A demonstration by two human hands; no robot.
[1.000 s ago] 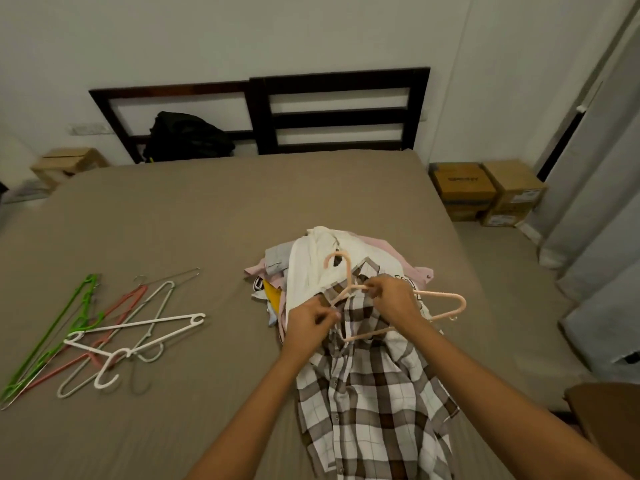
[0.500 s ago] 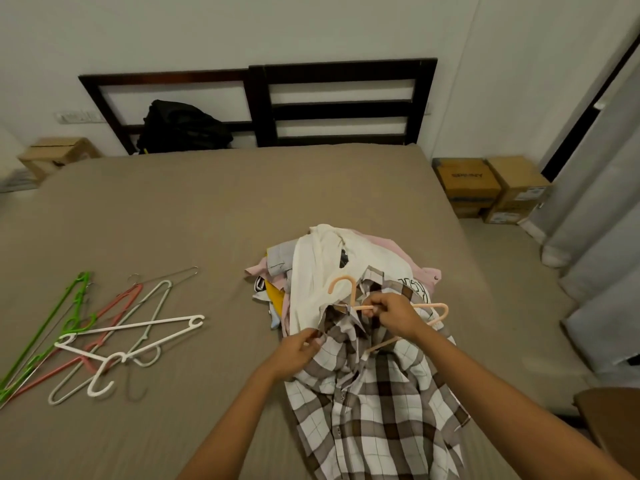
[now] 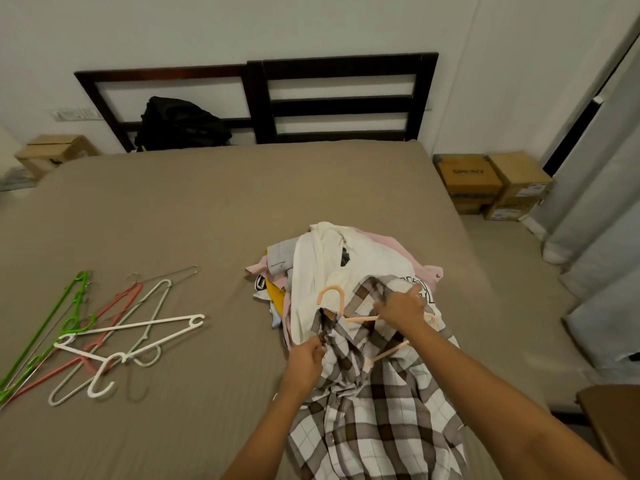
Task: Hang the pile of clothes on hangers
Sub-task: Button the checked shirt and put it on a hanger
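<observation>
1. The bed (image 3: 194,216) had plenty of bare sheet on the left and far sides, with the headboard (image 3: 343,105) and a black bag (image 3: 180,124) at its far end.
2. Its right edge ran just past the pile of clothes (image 3: 332,258). Beyond that edge was a narrow strip of floor, with cardboard boxes (image 3: 491,181) and a pale curtain (image 3: 602,202).
3. A loose bunch of spare hangers (image 3: 114,334) lay near the bed's left edge, well apart from the pile.
4. The checked shirt (image 3: 374,427), brown and white, sprawled from the near side of the pile towards me, its collar end lifted and rumpled.
5. A peach hanger (image 3: 360,319) lay partly inside the shirt's neck, its hook poking out to the far left.
6. The left hand (image 3: 308,358) pinched the shirt's left collar edge.
7. The right hand (image 3: 401,308) gripped the cloth on the right side, over the hanger's bar. I couldn't tell whether it held the hanger too.
</observation>
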